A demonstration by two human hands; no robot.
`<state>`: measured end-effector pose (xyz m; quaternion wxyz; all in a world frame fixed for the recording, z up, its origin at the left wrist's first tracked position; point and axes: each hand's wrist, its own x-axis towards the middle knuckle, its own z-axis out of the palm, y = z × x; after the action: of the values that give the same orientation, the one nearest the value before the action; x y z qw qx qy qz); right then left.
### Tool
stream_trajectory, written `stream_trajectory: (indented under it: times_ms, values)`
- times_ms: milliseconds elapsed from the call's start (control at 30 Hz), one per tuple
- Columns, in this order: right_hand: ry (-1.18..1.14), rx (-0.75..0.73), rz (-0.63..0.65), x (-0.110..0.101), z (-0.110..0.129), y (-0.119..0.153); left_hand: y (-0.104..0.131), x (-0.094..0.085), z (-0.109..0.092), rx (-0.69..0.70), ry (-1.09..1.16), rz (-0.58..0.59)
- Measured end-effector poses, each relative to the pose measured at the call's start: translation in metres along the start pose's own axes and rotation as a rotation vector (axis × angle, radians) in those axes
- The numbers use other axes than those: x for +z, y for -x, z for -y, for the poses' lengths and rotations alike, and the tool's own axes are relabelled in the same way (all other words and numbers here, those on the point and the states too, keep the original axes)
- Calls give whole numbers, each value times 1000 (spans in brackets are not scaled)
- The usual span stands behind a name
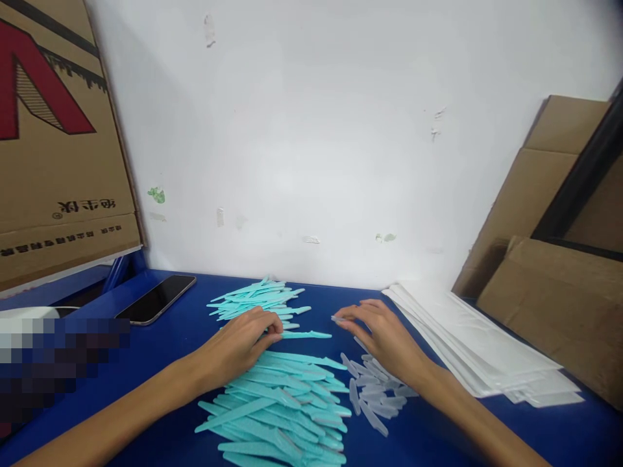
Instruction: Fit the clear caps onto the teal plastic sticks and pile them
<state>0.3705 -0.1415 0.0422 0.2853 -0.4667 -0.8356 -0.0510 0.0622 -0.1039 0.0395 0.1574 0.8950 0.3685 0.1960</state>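
Head view. The left hand [248, 332] lies palm down above the blue table [156, 370], its thumb and fingertips brought together on the near end of one turquoise stick [311, 335]; the stick points toward the right hand [382, 331], roughly level, its far tip free. The right hand pinches a small translucent sleeve [337, 318] between thumb and fingers, its end projecting toward the stick; sleeve and stick are apart, with a short gap between them. Below the left hand, a large turquoise heap [287, 408] of similar sticks lies mostly crosswise; a smaller turquoise pile [256, 298] lies beyond that hand. Beneath and beside the right hand is a loose translucent pile [374, 389] of sleeves. Surroundings: a dark-screened phone [158, 299] lies at far left, near a printed cardboard box [73, 168]; a fanned white stack [477, 337] of flat sheets or bags lies at right, beside brown cardboard [549, 305]. A white wall [311, 130] rises behind the table.
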Motion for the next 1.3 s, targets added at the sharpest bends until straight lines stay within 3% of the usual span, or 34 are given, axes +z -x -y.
stream_trajectory:
  times_ms: [167, 467, 567, 733, 1000, 1133, 1300]
  values:
    - [-112, -32, -28, 0, 19, -1, -3, -1, 2, 12, -76, -79]
    - [-15, -83, -139, 4, 13, 1, -3, -3, -4, 13, -55, -90]
    - [-44, -108, -123, 3, 14, 1, -4, -4, -4, 21, -54, -103]
    - [-129, -147, -93, 4, 22, 1, -2, -2, -8, 74, -24, -100]
    - [-131, -152, -159, 7, 36, 3, 2, 3, -19, 177, -46, -180]
    - [8, -161, -136, 3, 27, 0, -5, -2, -7, 175, -174, -253]
    - [219, -53, -85, 1, 0, 0, -10, -14, 25, 103, -393, -315]
